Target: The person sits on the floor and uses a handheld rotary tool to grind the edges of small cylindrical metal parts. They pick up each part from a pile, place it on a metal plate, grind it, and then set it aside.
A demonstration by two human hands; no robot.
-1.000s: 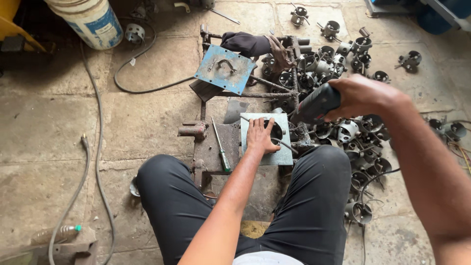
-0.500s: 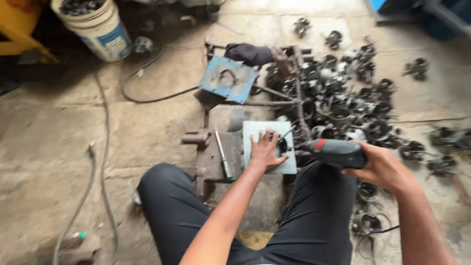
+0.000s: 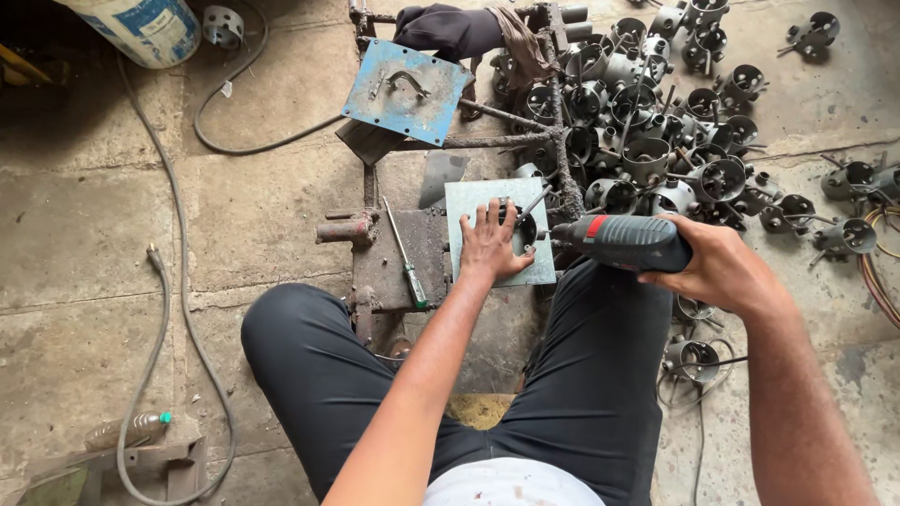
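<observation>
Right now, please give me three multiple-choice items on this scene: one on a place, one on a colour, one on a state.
1. Where does the green-handled screwdriver lie?
A. to the left of the grey metal plate
B. on the blue plate
C. in the bucket

2. What colour is the band near the nose of the power drill?
A. yellow
B. red
C. white

3. How is the left hand?
A. closed in a fist
B. flat, fingers spread, on the grey metal plate
C. lifted in the air

Answers:
1 A, it lies just beside the plate's left edge.
2 B, the band is red.
3 B, the fingers are spread, pressing down.
</observation>
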